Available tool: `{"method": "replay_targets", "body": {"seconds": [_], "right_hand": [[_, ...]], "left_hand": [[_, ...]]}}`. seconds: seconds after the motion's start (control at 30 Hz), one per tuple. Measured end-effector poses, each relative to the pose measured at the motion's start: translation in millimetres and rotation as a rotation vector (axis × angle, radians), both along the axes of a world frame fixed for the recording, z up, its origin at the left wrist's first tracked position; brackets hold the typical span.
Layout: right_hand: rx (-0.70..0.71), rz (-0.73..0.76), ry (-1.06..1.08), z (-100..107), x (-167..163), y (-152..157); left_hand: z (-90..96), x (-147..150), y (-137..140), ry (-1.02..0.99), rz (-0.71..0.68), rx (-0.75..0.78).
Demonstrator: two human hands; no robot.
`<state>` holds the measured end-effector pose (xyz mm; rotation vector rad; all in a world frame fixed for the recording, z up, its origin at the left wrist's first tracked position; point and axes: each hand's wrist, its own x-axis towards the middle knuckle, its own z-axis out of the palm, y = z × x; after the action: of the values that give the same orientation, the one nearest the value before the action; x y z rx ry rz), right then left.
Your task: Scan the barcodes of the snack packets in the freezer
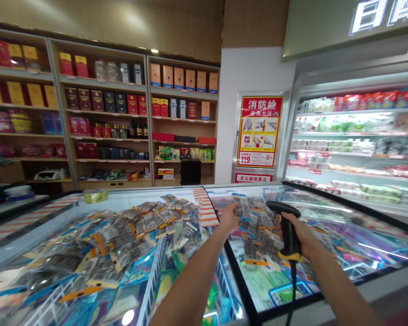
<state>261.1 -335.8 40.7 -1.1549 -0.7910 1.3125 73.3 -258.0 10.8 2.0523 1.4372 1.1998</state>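
Observation:
My right hand (pixel 299 233) is wrapped round the handle of a black and yellow barcode scanner (pixel 289 235), its cord hanging down toward me. The scanner's head is over a pile of small clear packets (pixel 267 240) with dark contents and orange or blue strips, lying on the freezer's glass lid. My left hand (pixel 229 218) is at the far left of that pile, its fingers closed at the edge of a blue-topped packet (pixel 244 207). Its fingertips are partly hidden. A larger heap of similar packets (pixel 119 231) spreads to the left.
The chest freezer (pixel 229 258) has a dark-framed lid and white wire baskets (pixel 156 267) with bagged goods. A tape roll (pixel 95 195) stands on its far left. Behind are shelves of boxed goods (pixel 110 102), a fire-hydrant notice (pixel 259 131) and a lit refrigerated display (pixel 357 133).

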Motion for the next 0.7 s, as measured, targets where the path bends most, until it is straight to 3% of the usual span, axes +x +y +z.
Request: {"method": "replay_targets", "body": {"seconds": [0.17, 0.33, 0.47, 0.7], "right_hand": [[-0.027, -0.051, 0.028, -8, 33, -5], [-0.043, -0.036, 0.019, -9, 34, -14], [-0.042, 0.000, 0.024, -9, 10, -13], [-0.024, 0.150, -0.036, -8, -58, -10]], "left_hand": [[-13.3, 49, -7, 0.105, -0.022, 0.012], [-19.1, 44, -15, 0.121, -0.037, 0.092], [-17.8, -16, -17, 0.164, 0.135, 0.140], [-26.7, -162, -42, 0.422, 0.816, 0.000]]}}
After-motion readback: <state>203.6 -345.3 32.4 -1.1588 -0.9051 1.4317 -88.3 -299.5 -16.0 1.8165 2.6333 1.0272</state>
